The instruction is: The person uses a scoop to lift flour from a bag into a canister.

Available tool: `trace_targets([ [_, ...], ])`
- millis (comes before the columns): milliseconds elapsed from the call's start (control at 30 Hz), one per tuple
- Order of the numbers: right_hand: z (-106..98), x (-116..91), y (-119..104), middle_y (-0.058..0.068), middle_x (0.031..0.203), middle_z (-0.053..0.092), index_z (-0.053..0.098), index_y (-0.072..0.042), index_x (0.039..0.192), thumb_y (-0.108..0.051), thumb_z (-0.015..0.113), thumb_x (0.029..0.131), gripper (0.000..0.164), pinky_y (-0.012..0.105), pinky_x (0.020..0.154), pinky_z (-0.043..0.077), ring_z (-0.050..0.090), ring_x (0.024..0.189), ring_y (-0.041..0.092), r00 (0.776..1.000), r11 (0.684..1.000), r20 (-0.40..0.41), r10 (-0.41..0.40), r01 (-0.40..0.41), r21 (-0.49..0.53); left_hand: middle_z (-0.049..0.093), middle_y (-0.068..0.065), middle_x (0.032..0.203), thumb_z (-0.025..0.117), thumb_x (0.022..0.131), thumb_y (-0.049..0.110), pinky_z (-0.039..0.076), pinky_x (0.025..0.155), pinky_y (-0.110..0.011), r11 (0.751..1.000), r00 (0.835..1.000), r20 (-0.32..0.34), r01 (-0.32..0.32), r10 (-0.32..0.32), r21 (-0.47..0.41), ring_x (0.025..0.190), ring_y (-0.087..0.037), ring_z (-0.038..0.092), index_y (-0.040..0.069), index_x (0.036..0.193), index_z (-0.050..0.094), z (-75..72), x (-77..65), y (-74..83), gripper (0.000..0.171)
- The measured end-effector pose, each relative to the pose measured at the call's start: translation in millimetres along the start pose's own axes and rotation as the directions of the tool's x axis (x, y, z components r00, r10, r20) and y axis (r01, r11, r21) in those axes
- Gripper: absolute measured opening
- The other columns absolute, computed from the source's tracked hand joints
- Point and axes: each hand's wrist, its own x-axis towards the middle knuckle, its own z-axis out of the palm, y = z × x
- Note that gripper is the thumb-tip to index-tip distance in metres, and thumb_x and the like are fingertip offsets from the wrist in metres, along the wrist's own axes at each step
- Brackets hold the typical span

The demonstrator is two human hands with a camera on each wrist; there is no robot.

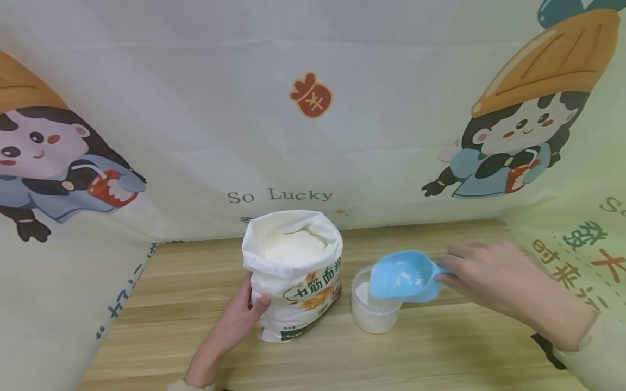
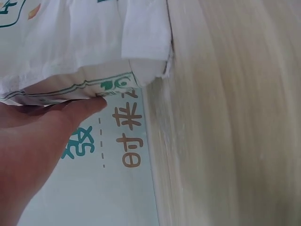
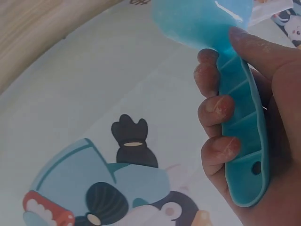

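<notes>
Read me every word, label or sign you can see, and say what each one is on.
"中筋面粉": the flour bag; its smaller print is too blurred.
"So Lucky": the back cloth; lettering below is mostly hidden.
"So", cut off: the right-hand cloth.
"發": same cloth.
"大": same cloth.
"时来运", last character faint: same cloth.
Unreadable: slanted lettering on the left-hand cloth; sign on the red pouch print.

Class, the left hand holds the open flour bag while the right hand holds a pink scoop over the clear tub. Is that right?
The colour is wrong: the head view shows a blue scoop in the right hand, over the clear tub; the left hand holds the flour bag.
</notes>
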Motion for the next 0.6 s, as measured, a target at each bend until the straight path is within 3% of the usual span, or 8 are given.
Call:
trace_targets([
  [133,3.4,-9.7,5.0,-0.014,0.075,0.055,0.076,-0.017,0.095,-0.057,0.055,0.103,0.046,0.022,0.045,0.033,0.047,0.059,0.004,1.0,0.999,-0.017,0.024,-0.023,0.04,0.053,-0.028,0.144,0.048,0.094,0.076,0.047,0.103,-0.062,1.0,1.0,0.012,-0.017,0.017,0.012,0.129,-0.044,0.054,0.003,0.159,0.026,1.1,4.9,-2.2,0.1],
  [233,6.6,-16.2,7.9,-0.016,0.076,0.053,0.075,-0.017,0.096,-0.065,0.029,0.104,0.067,0.022,0.046,0.033,0.04,0.059,0.001,0.999,0.997,-0.028,0.045,-0.043,0.065,0.056,-0.028,0.139,0.046,0.091,0.082,0.046,0.103,-0.063,0.999,1.0,-0.003,-0.029,0.029,0.018,0.126,-0.044,0.056,0.001,0.159,0.026,3.4,7.4,-3.2,0.108],
  [300,8.8,-19.6,9.4,-0.016,0.076,0.053,0.075,-0.017,0.097,-0.065,0.031,0.104,0.065,0.022,0.046,0.034,0.039,0.058,-0.001,0.998,0.996,-0.046,0.05,-0.046,0.078,0.058,-0.027,0.136,0.046,0.088,0.085,0.046,0.102,-0.063,0.999,0.999,-0.019,-0.033,0.033,0.01,0.124,-0.044,0.057,0.0,0.158,0.026,5.1,8.1,-3.5,0.111],
  [467,12.5,-24.2,13.7,-0.017,0.076,0.058,0.074,-0.016,0.097,-0.058,0.051,0.103,0.047,0.022,0.047,0.038,0.043,0.059,-0.002,0.996,0.991,-0.043,0.084,-0.079,0.11,0.058,-0.024,0.136,0.051,0.089,0.082,0.046,0.103,-0.063,0.999,0.998,-0.051,-0.037,0.035,-0.038,0.124,-0.042,0.058,0.004,0.157,0.029,8.3,9.6,-2.3,0.107],
  [600,12.6,-26.2,16.9,-0.013,0.078,0.065,0.073,-0.015,0.098,-0.054,0.055,0.104,0.043,0.025,0.047,0.041,0.046,0.059,-0.001,0.992,0.986,-0.054,0.117,-0.11,0.123,0.059,-0.022,0.137,0.054,0.089,0.08,0.046,0.103,-0.063,0.998,0.997,-0.069,-0.036,0.032,-0.053,0.125,-0.041,0.058,0.008,0.157,0.032,8.8,10.2,-1.0,0.101],
])
